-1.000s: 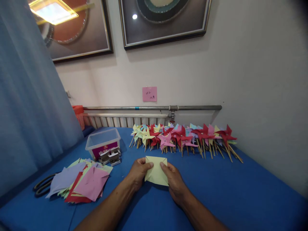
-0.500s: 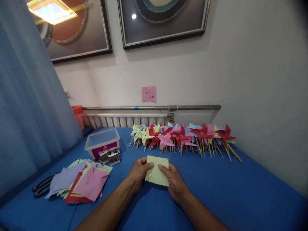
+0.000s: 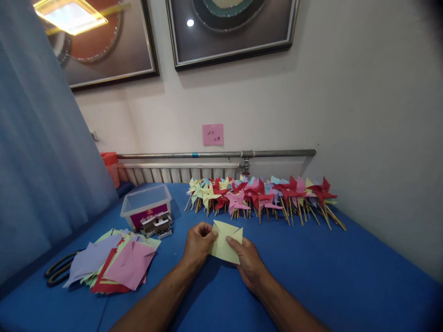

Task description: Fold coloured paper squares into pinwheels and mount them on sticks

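A square of pale yellow paper (image 3: 226,246), slit inward from its corners, is held above the blue table between both hands. My left hand (image 3: 200,243) pinches its left edge, thumb in front and fingers curled behind. My right hand (image 3: 249,263) grips the right side, its thumb lying flat on the paper's face. Off to the left lies a loose pile of coloured paper squares (image 3: 133,265), with a pink one on top. The dark handles of scissors (image 3: 60,269) stick out from beneath that pile.
A clear plastic tub (image 3: 147,203) stands at the back left, small open boxes of metal pieces (image 3: 162,226) before it. Several paper pinwheels on sticks (image 3: 258,196) lie along the back. A blue curtain (image 3: 44,138) hangs at left; a radiator (image 3: 173,174) runs along the wall.
The paper has tilted slightly, its upper left corner lifting, and a slit at its upper right now shows open. Both hands still hold it. The view has shifted slightly.
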The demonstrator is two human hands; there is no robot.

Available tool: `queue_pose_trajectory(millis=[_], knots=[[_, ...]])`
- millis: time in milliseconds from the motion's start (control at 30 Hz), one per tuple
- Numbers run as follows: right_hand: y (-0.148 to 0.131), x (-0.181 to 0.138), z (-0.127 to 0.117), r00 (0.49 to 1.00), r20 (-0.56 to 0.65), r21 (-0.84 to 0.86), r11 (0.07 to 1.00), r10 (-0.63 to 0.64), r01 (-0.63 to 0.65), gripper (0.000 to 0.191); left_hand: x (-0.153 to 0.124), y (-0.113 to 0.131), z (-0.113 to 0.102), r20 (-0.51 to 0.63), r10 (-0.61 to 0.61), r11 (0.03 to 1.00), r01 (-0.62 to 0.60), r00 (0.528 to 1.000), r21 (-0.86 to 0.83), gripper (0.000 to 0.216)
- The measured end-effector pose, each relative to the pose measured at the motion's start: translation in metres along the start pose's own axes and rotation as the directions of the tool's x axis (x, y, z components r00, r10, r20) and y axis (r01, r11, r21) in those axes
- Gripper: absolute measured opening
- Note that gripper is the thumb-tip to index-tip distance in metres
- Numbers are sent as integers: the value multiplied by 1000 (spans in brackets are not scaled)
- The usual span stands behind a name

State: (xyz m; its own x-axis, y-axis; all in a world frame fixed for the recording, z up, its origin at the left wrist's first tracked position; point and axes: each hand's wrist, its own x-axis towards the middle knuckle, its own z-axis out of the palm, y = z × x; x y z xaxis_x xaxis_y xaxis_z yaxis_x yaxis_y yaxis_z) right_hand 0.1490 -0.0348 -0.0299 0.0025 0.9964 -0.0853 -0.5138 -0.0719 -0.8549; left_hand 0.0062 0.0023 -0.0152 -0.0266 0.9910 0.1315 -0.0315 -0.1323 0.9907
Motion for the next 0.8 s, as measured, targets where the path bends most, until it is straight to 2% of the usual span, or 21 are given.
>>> queue_pose_trajectory(millis=[100,200,267,333,433,600,800], knots=[[3,3,-1,1000,-8,-9,1000,-11,11,47,-5,0,0,-1,247,937,-238,969,256,15],[5,4,-2,1000,-14,-26,1000,-12,12,48,-11,-1,-2,121,514,726,-506,849,467,13],[5,3,-2,1000,-19,-33,999,-12,11,48,-13,-2,-3,222,613,583,-624,758,520,17],[4,3,-1,999,-25,-26,999,-21,21,46,-14,-3,-4,298,652,489,-686,698,539,19],[2,3,0,999,-33,-4,999,-34,34,44,-13,-5,-6,362,665,409,-724,654,556,21],[0,4,0,998,-30,-19,999,-48,48,45,-12,-4,-8,429,669,279,-739,608,613,23],[-4,1,1,998,-43,-47,998,-45,43,46,-14,0,-8,472,650,179,-724,595,666,23]])
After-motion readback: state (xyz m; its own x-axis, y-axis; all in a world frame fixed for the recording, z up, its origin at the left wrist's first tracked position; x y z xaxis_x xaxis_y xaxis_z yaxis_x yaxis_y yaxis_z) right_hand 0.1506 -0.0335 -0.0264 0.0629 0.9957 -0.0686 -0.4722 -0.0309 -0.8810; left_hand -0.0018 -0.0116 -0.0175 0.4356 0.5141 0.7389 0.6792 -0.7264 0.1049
